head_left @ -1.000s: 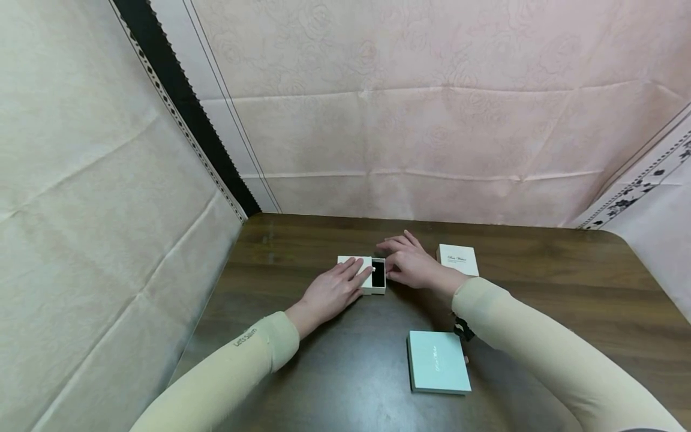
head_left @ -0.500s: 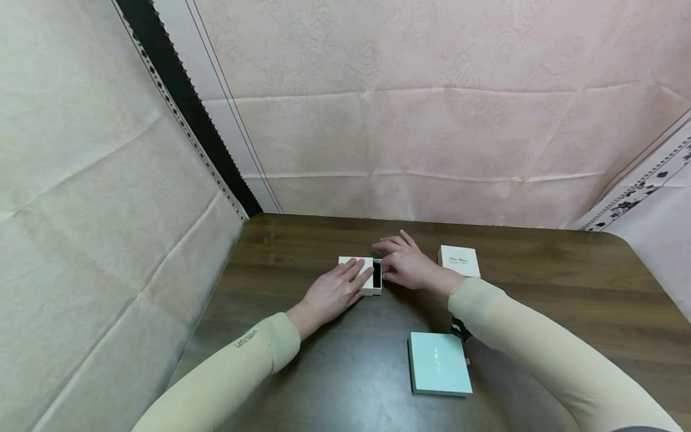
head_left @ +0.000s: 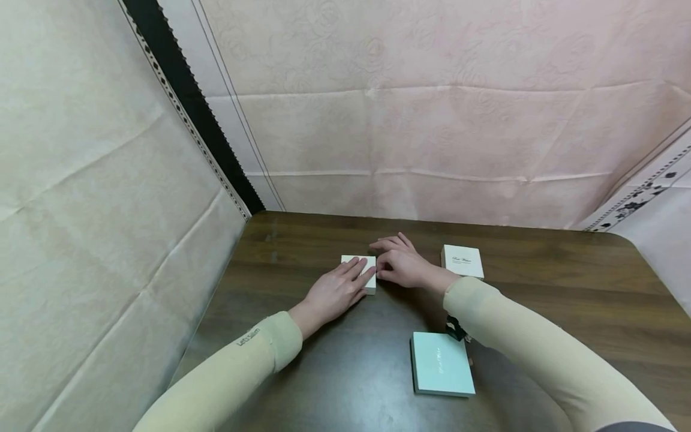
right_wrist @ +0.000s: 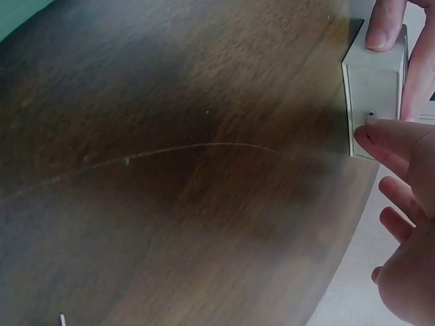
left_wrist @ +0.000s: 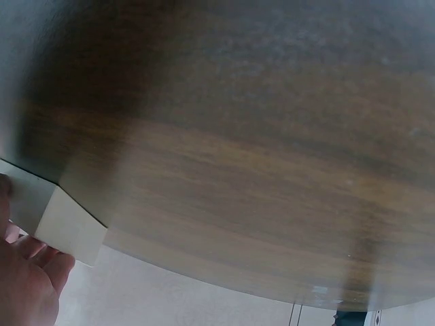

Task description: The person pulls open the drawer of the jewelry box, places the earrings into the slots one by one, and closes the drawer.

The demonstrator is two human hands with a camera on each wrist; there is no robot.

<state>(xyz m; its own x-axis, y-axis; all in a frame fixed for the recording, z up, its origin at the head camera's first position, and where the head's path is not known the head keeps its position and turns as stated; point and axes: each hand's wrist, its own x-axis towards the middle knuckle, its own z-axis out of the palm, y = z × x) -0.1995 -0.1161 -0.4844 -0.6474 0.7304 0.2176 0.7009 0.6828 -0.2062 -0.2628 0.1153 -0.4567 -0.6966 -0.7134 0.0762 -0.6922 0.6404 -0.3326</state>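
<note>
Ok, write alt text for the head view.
The person's left hand rests on a small white box on a brown table while the right hand touches the box's right end. A second white box lies farther right; a mint-green box sits nearer the viewer.

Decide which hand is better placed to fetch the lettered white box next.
Right hand, probably: the lettered white box lies near its wrist. The left hand, on the other white box, is farther.
</note>
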